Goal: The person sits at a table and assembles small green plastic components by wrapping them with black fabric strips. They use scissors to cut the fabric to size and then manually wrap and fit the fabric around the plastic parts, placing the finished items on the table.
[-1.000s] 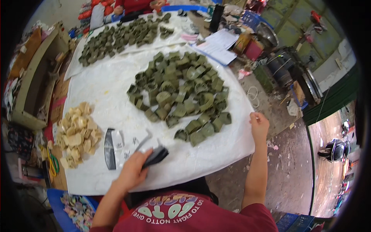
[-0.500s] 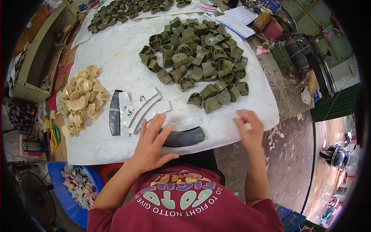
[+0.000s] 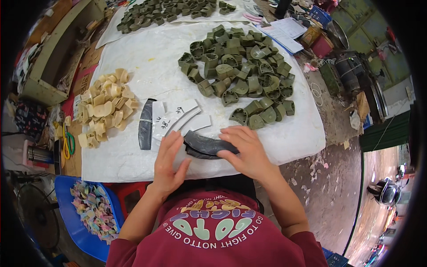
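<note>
Both hands, left hand (image 3: 169, 160) and right hand (image 3: 247, 149), lie flat with fingers spread on the curved dark strips (image 3: 207, 146); these look thin, light and floppy, best pinched at an end.

White-covered counter (image 3: 147, 58) with sorted pieces

A heap of olive-green moulded parts (image 3: 240, 71) lies far right, cream pieces (image 3: 104, 107) left, white curved templates (image 3: 180, 118) and dark curved strips (image 3: 207, 146) at the near edge.
</note>
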